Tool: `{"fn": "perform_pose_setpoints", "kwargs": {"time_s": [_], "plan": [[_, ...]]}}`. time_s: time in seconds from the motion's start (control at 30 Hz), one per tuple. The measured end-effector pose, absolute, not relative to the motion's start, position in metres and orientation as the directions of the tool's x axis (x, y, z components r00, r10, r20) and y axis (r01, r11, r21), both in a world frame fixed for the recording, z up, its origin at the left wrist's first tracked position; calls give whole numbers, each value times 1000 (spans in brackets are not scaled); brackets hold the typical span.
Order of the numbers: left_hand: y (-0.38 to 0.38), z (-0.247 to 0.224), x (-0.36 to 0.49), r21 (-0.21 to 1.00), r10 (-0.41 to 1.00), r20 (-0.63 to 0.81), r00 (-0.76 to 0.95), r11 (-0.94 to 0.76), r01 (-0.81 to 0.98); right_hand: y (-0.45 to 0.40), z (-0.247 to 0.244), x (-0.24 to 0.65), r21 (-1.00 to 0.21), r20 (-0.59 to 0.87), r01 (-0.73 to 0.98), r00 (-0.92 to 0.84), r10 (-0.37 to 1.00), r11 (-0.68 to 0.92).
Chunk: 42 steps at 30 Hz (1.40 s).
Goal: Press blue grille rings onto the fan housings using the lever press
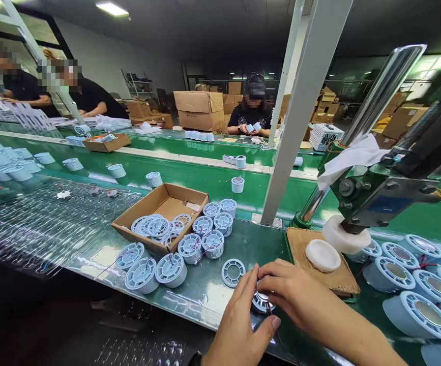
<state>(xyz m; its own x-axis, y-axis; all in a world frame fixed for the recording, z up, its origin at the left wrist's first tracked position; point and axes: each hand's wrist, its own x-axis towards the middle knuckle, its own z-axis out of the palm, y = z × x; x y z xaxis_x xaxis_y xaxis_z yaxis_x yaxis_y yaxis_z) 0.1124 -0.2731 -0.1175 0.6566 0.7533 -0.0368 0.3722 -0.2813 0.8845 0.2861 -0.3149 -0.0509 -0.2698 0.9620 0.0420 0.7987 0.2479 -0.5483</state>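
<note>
Low in the view, a round light-blue housing [261,302] with a shiny metal middle and thin dark wires stands on the bench, partly covered by my hands. My left hand [240,317] holds it from the left, fingers along the far side and thumb at the near side. Curled over its top right, the fingers of my right hand [292,288] press on it; their tips are partly hidden. A flat light-blue slotted ring [233,273] lies just beyond my left fingers. Several wired housings [171,269] stand in rows to the left.
A cardboard box [128,227] holds loose rings. At right, a press [380,198] with a white pad stands over a wooden block [342,277]. Several housings with metal discs [418,315] crowd the right edge. A metal post [300,112] rises ahead; co-workers sit across the green conveyor [189,183].
</note>
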Motion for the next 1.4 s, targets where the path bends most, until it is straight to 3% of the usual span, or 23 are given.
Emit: {"fn": "perform_pose_setpoints", "kwargs": {"time_s": [0.23,0.5,0.7,1.0,1.17,1.4], "plan": [[-275,-116,112,898,744,-4,668,-291,330,-320,-58,281,-597,54,774,-223,973,210],[-276,-115,111,893,737,-1,676,-303,332,-324,-64,277,-539,76,817,-192,978,202],[-269,-112,99,902,670,-31,742,-301,309,-324,-61,286,-616,87,752,-232,969,235],[-266,-107,107,887,689,-74,721,-286,364,-320,-54,278,-503,33,848,-174,984,167],[-268,-111,113,859,722,-26,692,-338,385,-322,-58,275,-456,102,870,-159,982,188],[-269,-118,111,816,717,26,696,-418,400,-327,-74,273,-472,307,844,-114,945,255]]}}
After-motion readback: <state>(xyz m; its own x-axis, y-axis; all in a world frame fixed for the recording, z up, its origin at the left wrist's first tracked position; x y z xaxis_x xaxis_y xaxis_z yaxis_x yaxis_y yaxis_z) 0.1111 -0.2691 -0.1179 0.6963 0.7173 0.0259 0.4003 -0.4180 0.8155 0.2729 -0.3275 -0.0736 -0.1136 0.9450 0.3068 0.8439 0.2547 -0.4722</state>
